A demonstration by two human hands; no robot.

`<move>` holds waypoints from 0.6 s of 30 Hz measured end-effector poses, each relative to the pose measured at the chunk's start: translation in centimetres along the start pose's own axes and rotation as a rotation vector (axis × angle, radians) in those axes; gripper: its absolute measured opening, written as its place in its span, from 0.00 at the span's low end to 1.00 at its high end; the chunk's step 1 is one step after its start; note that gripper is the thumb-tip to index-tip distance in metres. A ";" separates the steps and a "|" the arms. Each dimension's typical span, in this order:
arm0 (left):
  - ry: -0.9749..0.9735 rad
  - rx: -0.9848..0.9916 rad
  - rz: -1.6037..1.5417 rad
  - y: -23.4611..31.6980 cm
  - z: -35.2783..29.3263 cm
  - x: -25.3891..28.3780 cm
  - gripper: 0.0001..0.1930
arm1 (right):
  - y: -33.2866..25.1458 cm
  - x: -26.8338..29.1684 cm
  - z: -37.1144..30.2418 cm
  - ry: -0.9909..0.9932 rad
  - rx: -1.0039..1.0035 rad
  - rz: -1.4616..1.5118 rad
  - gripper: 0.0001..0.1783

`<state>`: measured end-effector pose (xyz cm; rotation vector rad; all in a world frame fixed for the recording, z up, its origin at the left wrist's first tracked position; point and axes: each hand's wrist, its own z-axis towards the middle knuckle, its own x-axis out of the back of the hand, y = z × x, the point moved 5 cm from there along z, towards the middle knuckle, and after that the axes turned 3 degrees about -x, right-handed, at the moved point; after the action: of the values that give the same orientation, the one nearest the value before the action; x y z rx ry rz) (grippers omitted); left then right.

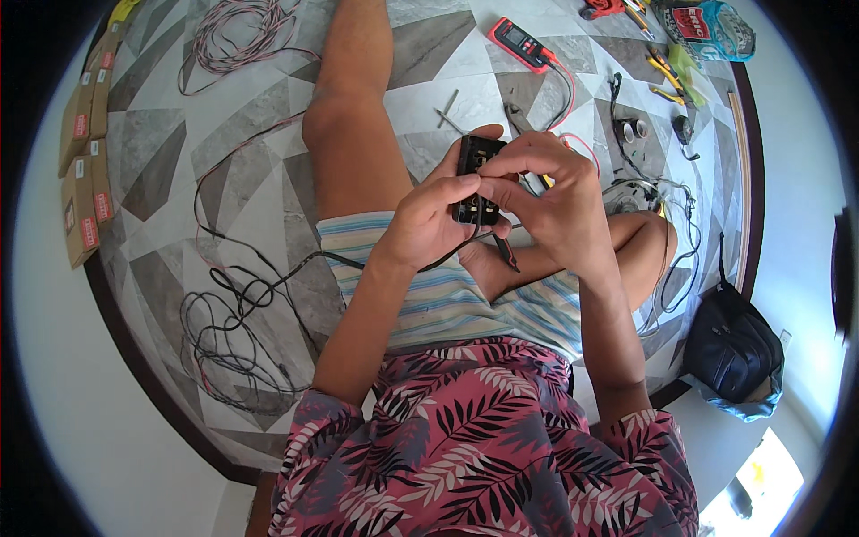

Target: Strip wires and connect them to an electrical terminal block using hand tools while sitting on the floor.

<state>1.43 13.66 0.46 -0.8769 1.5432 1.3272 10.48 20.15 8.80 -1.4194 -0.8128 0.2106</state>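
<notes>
My left hand (419, 220) is closed around a small black rectangular housing (467, 161), its open face up, with brass-coloured metal terminals inside. Its thumb presses on the near side of the housing. My right hand (564, 201) comes in from the other side, thumb and forefinger pinched together over the terminals. Whatever lies in that pinch is hidden by the fingertips. A black cable (333, 257) runs from the left across my shorts and passes under my left hand toward the housing. Below my hands, a slim black object (507, 255) lies by my bent leg.
A red multimeter (519, 43) with leads lies ahead. Tangled black cable (237, 327) is at left, below a red-and-white wire coil (240, 38). Cardboard boxes (80, 201) line the left wall. Yellow-handled pliers (664, 72) and a black bag (734, 345) are at right.
</notes>
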 end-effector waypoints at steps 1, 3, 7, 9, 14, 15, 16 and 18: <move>0.001 0.001 0.001 0.0 0.0 0.2 0.31 | 0.0 -0.1 0.1 -0.022 -0.005 0.050 0.06; -0.023 -0.003 -0.046 0.0 0.1 0.3 0.31 | 0.4 -0.2 0.3 -0.010 -0.036 0.069 0.06; -0.002 -0.002 -0.052 -0.1 0.2 0.5 0.30 | 1.3 0.3 0.9 0.014 0.113 -0.124 0.08; -0.009 -0.030 -0.021 -0.3 0.2 0.5 0.29 | 1.5 0.5 0.8 0.033 0.101 -0.121 0.09; 0.037 -0.012 -0.084 -0.3 -0.3 0.6 0.30 | 1.9 0.4 0.9 0.094 0.094 -0.064 0.11; 0.067 0.002 -0.104 -0.5 -0.3 1.1 0.30 | 2.1 0.4 0.8 0.121 0.137 -0.100 0.11; 0.048 0.015 -0.111 -0.4 -0.4 1.1 0.30 | 1.8 0.5 0.7 0.155 0.143 -0.053 0.11; 0.072 -0.044 -0.108 0.4 -0.7 1.5 0.31 | 1.6 1.5 0.4 0.221 0.177 -0.016 0.09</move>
<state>0.40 13.14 -0.75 -1.0316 1.5037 1.2684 11.80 21.64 7.82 -1.2439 -0.6080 0.1077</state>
